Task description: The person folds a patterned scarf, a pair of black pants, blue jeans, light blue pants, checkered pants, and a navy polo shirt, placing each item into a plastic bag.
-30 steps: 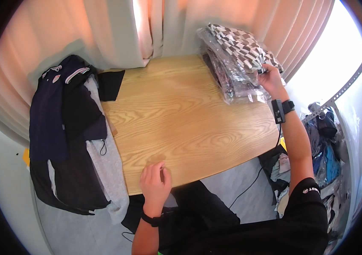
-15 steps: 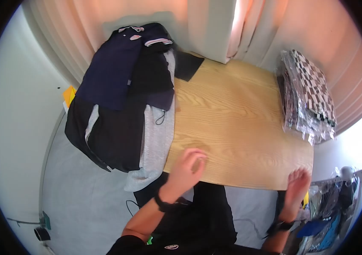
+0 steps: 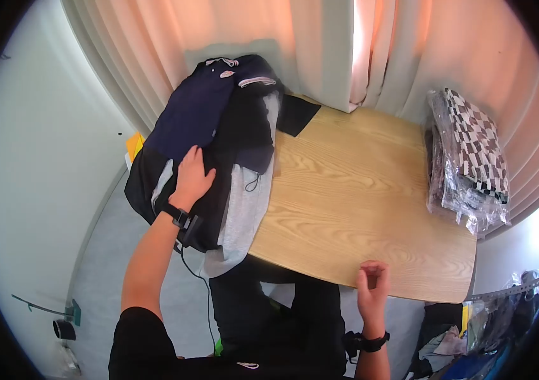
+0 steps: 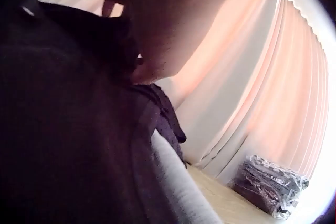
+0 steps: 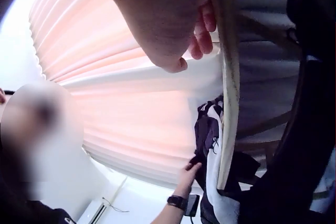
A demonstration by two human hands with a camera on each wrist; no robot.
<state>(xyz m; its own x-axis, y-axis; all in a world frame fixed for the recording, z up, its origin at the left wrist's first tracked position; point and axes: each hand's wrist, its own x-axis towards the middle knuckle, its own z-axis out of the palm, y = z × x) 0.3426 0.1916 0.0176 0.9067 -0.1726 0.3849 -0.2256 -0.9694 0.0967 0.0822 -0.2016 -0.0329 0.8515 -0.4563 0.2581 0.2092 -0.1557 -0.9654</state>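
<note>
My left hand [image 3: 193, 176] reaches over the pile of clothes at the table's left, its fingers at the lower hem of a navy polo shirt [image 3: 193, 117] with white-striped collar and cuff. Beneath that shirt lie black garments [image 3: 209, 209] and a light grey garment [image 3: 247, 202] hanging over the front edge. In the left wrist view, dark cloth [image 4: 63, 113] fills the lower left and partly hides the fingertips. My right hand [image 3: 374, 282], fingers loosely curled around nothing, is at the table's front edge; the right wrist view shows its fingers [image 5: 202, 32] beside the tabletop edge.
On the table's [image 3: 345, 190] right side stands a stack of plastic-bagged clothes [image 3: 475, 149], a checkered one on top. A black piece of cloth [image 3: 298, 115] lies at the back. Curtains [image 3: 320, 50] hang behind. Bagged clothes [image 3: 504, 323] fill a rack at lower right.
My right hand has left the bagged stack and come back to the table's front edge. My left hand has moved from the table's front onto the clothes pile. The view has swung left.
</note>
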